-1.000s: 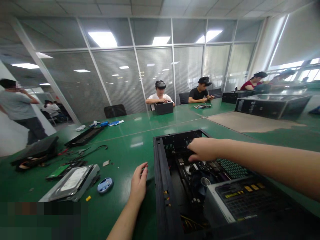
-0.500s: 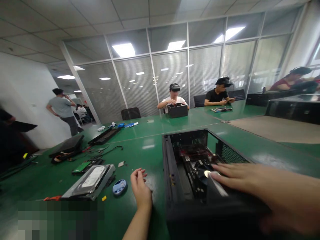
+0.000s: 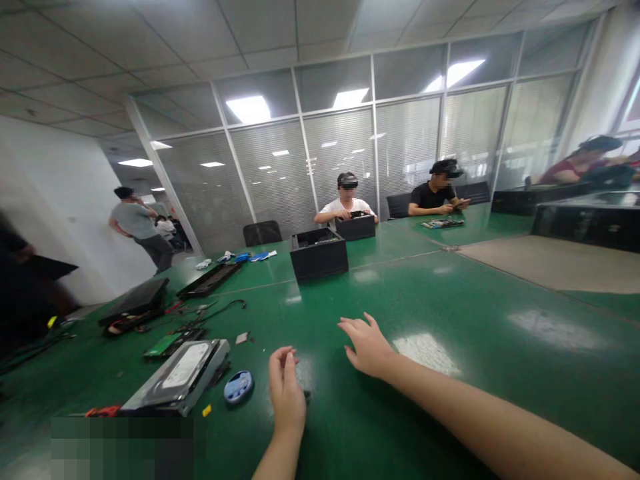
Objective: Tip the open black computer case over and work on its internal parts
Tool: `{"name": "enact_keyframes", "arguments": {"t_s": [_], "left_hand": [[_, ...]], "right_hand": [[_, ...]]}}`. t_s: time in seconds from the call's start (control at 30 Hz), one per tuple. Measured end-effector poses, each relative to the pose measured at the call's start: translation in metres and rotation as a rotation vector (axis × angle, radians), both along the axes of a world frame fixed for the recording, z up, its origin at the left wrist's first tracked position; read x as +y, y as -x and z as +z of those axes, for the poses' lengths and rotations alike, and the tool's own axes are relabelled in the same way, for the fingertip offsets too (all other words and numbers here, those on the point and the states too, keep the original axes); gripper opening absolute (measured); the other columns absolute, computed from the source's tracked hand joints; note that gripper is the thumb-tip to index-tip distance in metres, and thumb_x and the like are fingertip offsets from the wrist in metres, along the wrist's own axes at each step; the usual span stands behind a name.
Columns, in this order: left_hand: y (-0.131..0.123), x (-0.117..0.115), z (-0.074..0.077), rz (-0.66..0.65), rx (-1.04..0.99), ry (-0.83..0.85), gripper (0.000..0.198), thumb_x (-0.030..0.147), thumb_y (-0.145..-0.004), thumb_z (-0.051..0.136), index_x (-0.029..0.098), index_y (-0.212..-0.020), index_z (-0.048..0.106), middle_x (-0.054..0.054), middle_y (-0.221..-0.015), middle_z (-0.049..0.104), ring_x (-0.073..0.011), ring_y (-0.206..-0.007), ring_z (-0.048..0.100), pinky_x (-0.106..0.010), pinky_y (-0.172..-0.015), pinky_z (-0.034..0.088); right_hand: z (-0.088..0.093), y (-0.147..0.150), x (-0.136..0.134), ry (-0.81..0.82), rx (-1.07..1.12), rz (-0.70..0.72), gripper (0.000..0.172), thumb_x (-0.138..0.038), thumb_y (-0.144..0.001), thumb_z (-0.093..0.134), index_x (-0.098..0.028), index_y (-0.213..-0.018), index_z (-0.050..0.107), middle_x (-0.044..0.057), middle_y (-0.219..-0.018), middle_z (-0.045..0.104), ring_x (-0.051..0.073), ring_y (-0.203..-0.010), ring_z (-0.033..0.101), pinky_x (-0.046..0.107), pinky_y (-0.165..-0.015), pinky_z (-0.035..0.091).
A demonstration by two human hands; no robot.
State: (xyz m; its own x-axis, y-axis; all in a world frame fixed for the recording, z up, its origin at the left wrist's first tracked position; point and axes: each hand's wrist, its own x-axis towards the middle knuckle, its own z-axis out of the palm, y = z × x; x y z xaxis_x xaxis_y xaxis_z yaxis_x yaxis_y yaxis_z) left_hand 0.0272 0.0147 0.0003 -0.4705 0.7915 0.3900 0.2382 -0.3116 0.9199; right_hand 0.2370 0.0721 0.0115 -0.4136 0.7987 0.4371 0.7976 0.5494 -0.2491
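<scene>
My right hand [image 3: 367,343] hovers over the green table [image 3: 480,333], fingers spread and nothing in it. Beyond it, near the far side, stands a black computer case [image 3: 320,257] with an open top. My left hand [image 3: 287,387] rests at the table with its fingers curled together; whether it holds anything is hidden. Left of that hand lie a round blue container [image 3: 239,387], a small yellow piece [image 3: 207,411] and a silver hard drive [image 3: 185,373].
A green circuit board [image 3: 167,342], cables, a black panel [image 3: 210,280] and blue-white gloves [image 3: 257,256] lie at the left. Across the table, a person works at another black case [image 3: 356,227]; another person sits near a circuit board [image 3: 443,223].
The black case has moved away from me to the far side of the table. My right hand has left it and moved to the left. My left hand has barely moved.
</scene>
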Motion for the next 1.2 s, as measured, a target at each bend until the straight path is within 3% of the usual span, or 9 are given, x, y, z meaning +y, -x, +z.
{"name": "enact_keyframes", "arguments": {"t_s": [0.1, 0.17, 0.27, 0.37, 0.6, 0.93, 1.07, 1.2], "left_hand": [[-0.003, 0.001, -0.001, -0.051, 0.034, 0.014, 0.033, 0.050, -0.091, 0.049, 0.020, -0.104, 0.058, -0.006, -0.102, 0.064, -0.0220, -0.093, 0.062, -0.037, -0.087, 0.048], [-0.005, 0.000, -0.001, -0.098, 0.070, 0.026, 0.032, 0.049, -0.092, 0.050, 0.021, -0.104, 0.059, -0.006, -0.101, 0.064, -0.0221, -0.092, 0.062, -0.037, -0.087, 0.048], [-0.006, -0.001, -0.001, -0.155, 0.121, 0.026, 0.031, 0.049, -0.092, 0.050, 0.021, -0.103, 0.059, -0.005, -0.099, 0.064, -0.0221, -0.091, 0.062, -0.036, -0.086, 0.048], [-0.006, -0.001, -0.002, -0.189, 0.154, 0.022, 0.031, 0.048, -0.091, 0.051, 0.021, -0.103, 0.059, -0.005, -0.097, 0.064, -0.0218, -0.091, 0.062, -0.036, -0.085, 0.048], [-0.005, 0.000, -0.006, -0.222, 0.205, 0.060, 0.032, 0.050, -0.092, 0.049, 0.021, -0.104, 0.058, -0.005, -0.096, 0.064, -0.0217, -0.089, 0.061, -0.036, -0.083, 0.048], [-0.009, 0.003, -0.003, -0.228, 0.209, 0.118, 0.034, 0.052, -0.090, 0.050, 0.021, -0.102, 0.058, -0.004, -0.095, 0.065, -0.0218, -0.086, 0.063, -0.035, -0.080, 0.048], [-0.009, 0.004, -0.003, -0.229, 0.205, 0.138, 0.034, 0.052, -0.089, 0.050, 0.022, -0.103, 0.058, -0.004, -0.097, 0.064, -0.0224, -0.088, 0.063, -0.035, -0.082, 0.047], [-0.009, 0.004, -0.002, -0.239, 0.216, 0.129, 0.034, 0.052, -0.090, 0.050, 0.022, -0.103, 0.058, -0.004, -0.095, 0.064, -0.0224, -0.086, 0.062, -0.036, -0.082, 0.047]], "right_hand": [[-0.031, -0.047, -0.034, 0.063, 0.114, 0.010, 0.049, -0.021, -0.079, 0.055, -0.021, -0.128, 0.055, 0.011, -0.135, 0.060, 0.026, -0.125, 0.053, 0.054, -0.115, 0.023], [-0.040, -0.084, -0.051, 0.104, 0.181, -0.034, 0.047, -0.023, -0.081, 0.055, -0.021, -0.127, 0.056, 0.010, -0.132, 0.062, 0.025, -0.123, 0.054, 0.050, -0.111, 0.032], [-0.039, -0.131, -0.064, 0.106, 0.285, -0.150, 0.045, -0.030, -0.084, 0.055, -0.020, -0.128, 0.055, 0.011, -0.126, 0.063, 0.025, -0.117, 0.058, 0.045, -0.102, 0.043], [-0.030, -0.155, -0.060, 0.035, 0.388, -0.245, 0.047, -0.035, -0.086, 0.055, -0.018, -0.129, 0.054, 0.013, -0.124, 0.063, 0.026, -0.114, 0.059, 0.044, -0.101, 0.045], [-0.026, -0.168, -0.038, -0.117, 0.435, -0.252, 0.051, -0.039, -0.089, 0.055, -0.018, -0.134, 0.049, 0.015, -0.129, 0.058, 0.029, -0.120, 0.055, 0.048, -0.103, 0.044], [-0.017, -0.178, -0.038, -0.228, 0.388, -0.281, 0.054, -0.041, -0.089, 0.056, -0.021, -0.138, 0.044, 0.014, -0.134, 0.055, 0.029, -0.125, 0.049, 0.049, -0.106, 0.040], [0.004, -0.181, -0.038, -0.385, 0.295, -0.302, 0.056, -0.042, -0.088, 0.057, -0.022, -0.139, 0.042, 0.014, -0.139, 0.052, 0.029, -0.130, 0.045, 0.049, -0.108, 0.035], [0.041, -0.192, -0.028, -0.496, 0.138, -0.344, 0.063, -0.046, -0.087, 0.059, -0.018, -0.141, 0.041, 0.016, -0.143, 0.049, 0.031, -0.133, 0.042, 0.048, -0.108, 0.032]]}}
